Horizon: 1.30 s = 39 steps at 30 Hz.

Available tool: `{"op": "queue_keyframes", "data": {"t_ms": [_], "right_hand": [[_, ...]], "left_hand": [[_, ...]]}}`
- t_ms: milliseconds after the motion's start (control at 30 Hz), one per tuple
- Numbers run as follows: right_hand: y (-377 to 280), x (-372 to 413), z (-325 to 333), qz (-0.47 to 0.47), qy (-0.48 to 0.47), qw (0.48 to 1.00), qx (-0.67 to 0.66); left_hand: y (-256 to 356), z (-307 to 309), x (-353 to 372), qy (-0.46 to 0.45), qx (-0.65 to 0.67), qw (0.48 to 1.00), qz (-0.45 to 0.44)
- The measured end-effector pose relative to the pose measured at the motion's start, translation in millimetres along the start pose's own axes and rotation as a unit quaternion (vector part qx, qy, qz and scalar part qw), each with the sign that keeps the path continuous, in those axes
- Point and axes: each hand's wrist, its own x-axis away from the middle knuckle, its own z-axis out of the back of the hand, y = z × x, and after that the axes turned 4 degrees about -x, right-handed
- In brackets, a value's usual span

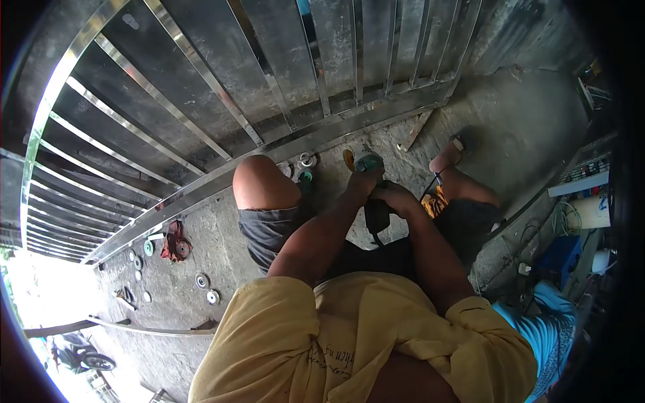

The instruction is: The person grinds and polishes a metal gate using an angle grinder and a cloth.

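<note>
**Green-and-black handheld power tool (369,163) held two-handed between the knees**

Tool is held up off the rough grey concrete floor (228,245), green head pointing away from the body, black rear section toward the lap. A round brownish disc (349,159) shows beside the head. Grip, left hand (363,185): closed around the tool just behind the green head. Grip, right hand (398,199): curled against the black rear section; exact fingertip placement hidden.

Handling, judged: moderately heavy, rigid, hard-cased, likely nose-heavy. Casing could be slippery if dusty or sweaty. Best taken by the body, one hand behind the head, one further back; disc rim to be avoided, as it may be sharp or brittle. Thin black cable (377,239) hangs at the rear: soft, liable to snag.

Around it: small round discs (306,160) near the left knee, more on the floor further left, beside a dark red cloth (174,240). Long shiny metal barred frame (272,146) runs beyond the knees. Blue box (563,259) and light blue patterned cloth (552,321) at right. Motorcycle (87,354) at far lower left.

Writing: no brand or label legible on the tool. Dark lettering on the yellow shirt (269,322) is inverted and creased; not reliably readable.
</note>
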Motion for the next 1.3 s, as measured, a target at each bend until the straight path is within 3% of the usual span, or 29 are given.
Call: {"op": "queue_keyframes", "data": {"t_ms": [100,300,400,500,633,667,733,867,967,1067,1233,1300], "right_hand": [[-8,-2,-8,0.026,-0.008,1.0,-0.003],[-10,-7,5,0.045,-0.048,0.961,-0.269],[3,-20,15,0.105,-0.025,0.948,-0.299],[-1,-19,18,0.092,0.033,0.947,-0.307],[-15,-16,8,0.176,0.066,0.965,-0.182],[-15,-19,8,0.209,0.077,0.967,-0.126],[-29,-1,-1,0.216,0.164,0.956,0.11],[-45,17,-20,0.222,0.148,0.954,0.136],[-56,31,-21,0.202,0.136,0.959,0.146],[-32,5,-6,0.218,0.151,0.955,0.132],[-49,21,-4,0.24,0.107,0.964,-0.034],[-42,15,3,0.245,0.108,0.962,-0.044]], "left_hand": [[4,6,9,0.001,-0.013,0.999,-0.036],[43,12,52,-0.011,-0.113,0.991,-0.071],[31,8,32,-0.038,-0.117,0.98,-0.155],[32,8,22,-0.02,-0.197,0.968,-0.157],[45,10,31,-0.055,-0.16,0.974,-0.151],[47,14,30,-0.073,-0.138,0.981,-0.114],[41,20,17,-0.092,-0.109,0.988,-0.065],[40,21,24,-0.081,0.047,0.995,-0.027],[42,20,29,-0.134,0.114,0.984,-0.027],[34,21,17,-0.137,0.101,0.984,-0.057],[53,19,36,-0.097,-0.061,0.984,-0.14],[55,20,35,-0.128,-0.061,0.976,-0.164]]}}
